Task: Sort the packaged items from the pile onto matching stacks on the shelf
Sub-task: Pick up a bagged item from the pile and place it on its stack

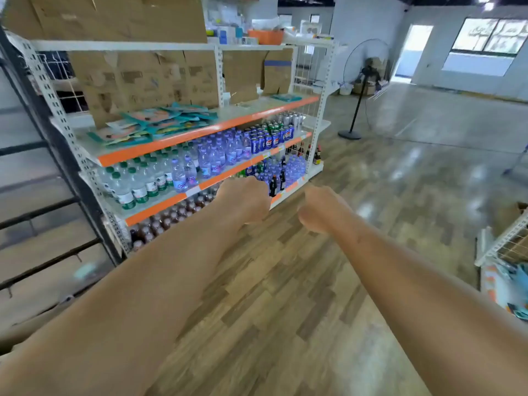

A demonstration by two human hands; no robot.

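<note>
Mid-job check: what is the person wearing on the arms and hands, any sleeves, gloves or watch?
Nothing shows. The left forearm and right forearm are bare to the frame's edge, no sleeve in view. The left hand and right hand wear no gloves; no watch, band or ring is visible.

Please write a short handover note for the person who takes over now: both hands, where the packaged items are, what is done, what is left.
Left hand: fingers curled, holds nothing, held out in front of the lower drink shelves.
Right hand: the same, over the floor.
Packaged items: a loose teal pile at the left of the orange-edged shelf; a small flat stack near its right end.
Done: little, judging by that one small stack.
Left: almost the whole pile to sort.
</note>
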